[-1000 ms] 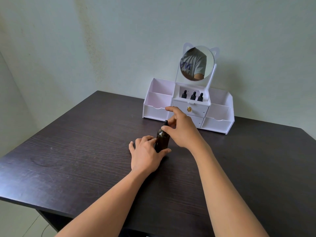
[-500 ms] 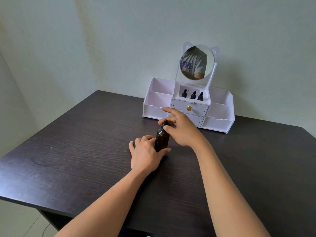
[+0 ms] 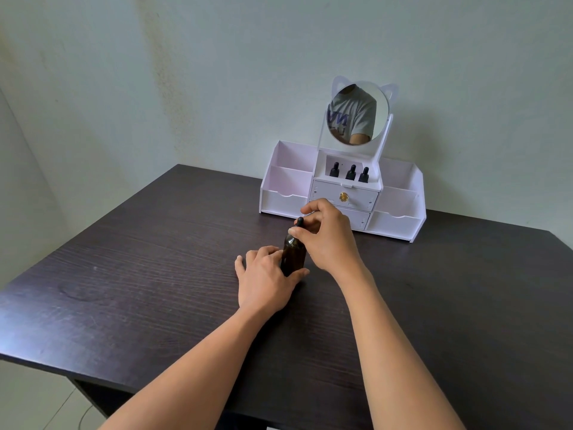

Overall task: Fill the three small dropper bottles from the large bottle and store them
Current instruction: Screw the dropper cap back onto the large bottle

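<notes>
A large brown glass bottle [image 3: 294, 253] with a black dropper cap [image 3: 300, 222] stands upright on the dark table [image 3: 139, 274]. My left hand [image 3: 265, 279] wraps around its lower body. My right hand [image 3: 327, 234] pinches the cap from the right, thumb and fingers closed on it. Three small black-capped dropper bottles [image 3: 350, 173] stand in a row in the top middle compartment of the white organizer [image 3: 285, 197] behind.
The organizer carries a round cat-ear mirror [image 3: 358, 113], two closed drawers with a gold knob [image 3: 343, 197], and open side bins [image 3: 398, 223]. It sits at the table's far edge against the wall. The table's front edge is near my elbows.
My right hand has turned around the cap, its fingers shifting and curling in. The left hand and the bottle have stayed in place.
</notes>
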Available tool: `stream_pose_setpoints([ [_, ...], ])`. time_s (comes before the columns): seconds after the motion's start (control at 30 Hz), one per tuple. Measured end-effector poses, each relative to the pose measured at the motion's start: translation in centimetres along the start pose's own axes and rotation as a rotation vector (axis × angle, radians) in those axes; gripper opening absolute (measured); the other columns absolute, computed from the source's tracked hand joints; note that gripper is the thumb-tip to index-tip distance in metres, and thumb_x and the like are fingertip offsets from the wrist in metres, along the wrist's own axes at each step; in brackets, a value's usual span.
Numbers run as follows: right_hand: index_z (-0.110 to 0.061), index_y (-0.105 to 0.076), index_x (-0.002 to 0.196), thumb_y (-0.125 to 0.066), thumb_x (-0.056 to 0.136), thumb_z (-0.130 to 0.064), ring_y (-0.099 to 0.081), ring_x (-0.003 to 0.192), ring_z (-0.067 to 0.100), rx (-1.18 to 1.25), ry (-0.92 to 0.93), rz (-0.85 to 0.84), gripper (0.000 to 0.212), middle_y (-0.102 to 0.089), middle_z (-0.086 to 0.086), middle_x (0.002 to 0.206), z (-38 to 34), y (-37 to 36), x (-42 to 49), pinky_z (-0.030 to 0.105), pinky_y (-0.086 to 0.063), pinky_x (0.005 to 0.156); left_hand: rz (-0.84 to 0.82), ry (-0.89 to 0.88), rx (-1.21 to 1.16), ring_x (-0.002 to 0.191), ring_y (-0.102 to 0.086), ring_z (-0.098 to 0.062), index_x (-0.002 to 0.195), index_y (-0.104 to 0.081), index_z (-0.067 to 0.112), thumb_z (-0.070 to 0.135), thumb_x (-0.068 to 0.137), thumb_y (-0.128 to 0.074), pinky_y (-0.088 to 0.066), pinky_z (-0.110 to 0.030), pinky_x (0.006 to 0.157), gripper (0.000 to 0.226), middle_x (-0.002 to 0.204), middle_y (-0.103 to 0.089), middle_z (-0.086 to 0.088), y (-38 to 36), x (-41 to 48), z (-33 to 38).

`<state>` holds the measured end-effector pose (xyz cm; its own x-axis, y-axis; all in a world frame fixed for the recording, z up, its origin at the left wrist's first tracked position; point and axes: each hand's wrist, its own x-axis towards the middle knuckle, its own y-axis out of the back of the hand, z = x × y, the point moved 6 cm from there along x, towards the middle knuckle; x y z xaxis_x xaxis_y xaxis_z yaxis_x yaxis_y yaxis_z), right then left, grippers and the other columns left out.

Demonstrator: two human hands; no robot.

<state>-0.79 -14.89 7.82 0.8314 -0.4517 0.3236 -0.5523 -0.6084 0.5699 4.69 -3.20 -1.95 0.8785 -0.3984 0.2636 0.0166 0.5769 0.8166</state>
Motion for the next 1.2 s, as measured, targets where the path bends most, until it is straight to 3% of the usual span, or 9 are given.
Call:
stream_pose_setpoints([
  [0.17, -0.024, -0.058, 0.113, -0.080, 0.082, -0.023, -0.067, 0.086, 0.009, -0.012, 0.024, 0.003, 0.038, -0.071, -0.012, 0.087, -0.3, -0.1, -0.1, 0.036, -0.057, 0.085, -0.001, -0.004, -0.014, 0.128, -0.038, -0.018, 0.123, -0.065, 0.032, 0.076, 0.080, -0.054, -0.014, -0.053, 0.117, 0.062, 0.134, -0.054, 0.011, 0.0, 0.1, 0.1],
  [0.27, -0.024, -0.053, 0.136, -0.076, 0.087, -0.022, -0.064, 0.091, 0.000, 0.020, 0.027, -0.063, 0.054, -0.074, -0.012, 0.103, -0.2, 0.0, -0.5, 0.027, -0.053, 0.092, 0.006, -0.007, -0.037, 0.129, -0.038, -0.018, 0.121, -0.065, 0.033, 0.077, 0.078, -0.055, -0.013, -0.052, 0.118, 0.062, 0.134, -0.054, 0.012, 0.0, 0.0, 0.0],
  [0.37, -0.031, -0.040, 0.148, -0.069, 0.093, -0.016, -0.064, 0.109, 0.001, 0.139, 0.002, -0.180, 0.064, -0.072, -0.016, 0.117, 0.1, 0.1, -0.4, 0.023, -0.048, 0.101, 0.008, -0.001, -0.055, 0.129, -0.037, -0.017, 0.117, -0.066, 0.033, 0.081, 0.073, -0.055, -0.012, -0.050, 0.118, 0.066, 0.133, -0.054, 0.013, 0.1, 0.0, -0.1],
  [0.5, -0.031, -0.032, 0.153, -0.061, 0.099, -0.012, -0.061, 0.121, 0.006, 0.191, -0.021, -0.310, 0.065, -0.069, -0.013, 0.126, 0.7, -0.6, -0.3, 0.036, -0.043, 0.112, -0.006, 0.008, -0.054, 0.132, -0.035, -0.019, 0.122, -0.063, 0.032, 0.083, 0.071, -0.055, -0.011, -0.051, 0.118, 0.072, 0.137, -0.052, 0.011, 0.3, -0.2, 0.1],
  [0.6, -0.031, -0.030, 0.154, -0.057, 0.101, -0.012, -0.059, 0.125, 0.007, 0.241, -0.046, -0.362, 0.062, -0.068, -0.012, 0.128, 1.2, -1.0, -0.4, 0.039, -0.040, 0.115, -0.011, -0.012, -0.035, 0.133, -0.035, -0.020, 0.126, -0.060, 0.034, 0.084, 0.074, -0.050, -0.011, -0.053, 0.118, 0.073, 0.139, -0.051, 0.011, 0.3, -0.1, 0.4],
  [0.83, -0.018, -0.047, 0.145, -0.059, 0.100, -0.013, -0.063, 0.117, 0.005, 0.223, -0.044, -0.247, 0.047, -0.073, -0.011, 0.112, 1.6, -1.6, -0.3, 0.037, -0.044, 0.112, -0.042, -0.031, -0.020, 0.132, -0.035, -0.019, 0.122, -0.064, 0.034, 0.086, 0.075, -0.041, -0.011, -0.055, 0.117, 0.073, 0.137, -0.051, 0.013, -0.1, 0.1, 0.1],
  [1.07, -0.019, -0.055, 0.139, -0.063, 0.097, -0.021, -0.064, 0.118, 0.009, 0.180, 0.005, -0.059, 0.043, -0.071, -0.006, 0.120, 2.0, -1.9, -1.0, 0.039, -0.050, 0.106, -0.051, -0.022, -0.015, 0.135, -0.033, -0.020, 0.127, -0.062, 0.029, 0.072, 0.082, -0.054, -0.008, -0.056, 0.119, 0.063, 0.141, -0.049, 0.010, 0.3, -0.1, 0.4],
  [1.2, -0.019, -0.050, 0.144, -0.063, 0.097, -0.023, -0.063, 0.116, 0.003, 0.202, -0.012, -0.039, 0.049, -0.071, -0.012, 0.120, 1.8, -2.1, -1.4, 0.033, -0.047, 0.108, -0.053, -0.019, -0.022, 0.134, -0.033, -0.019, 0.125, -0.063, 0.029, 0.069, 0.083, -0.056, -0.008, -0.055, 0.119, 0.059, 0.140, -0.050, 0.011, 0.2, -0.1, 0.4],
])
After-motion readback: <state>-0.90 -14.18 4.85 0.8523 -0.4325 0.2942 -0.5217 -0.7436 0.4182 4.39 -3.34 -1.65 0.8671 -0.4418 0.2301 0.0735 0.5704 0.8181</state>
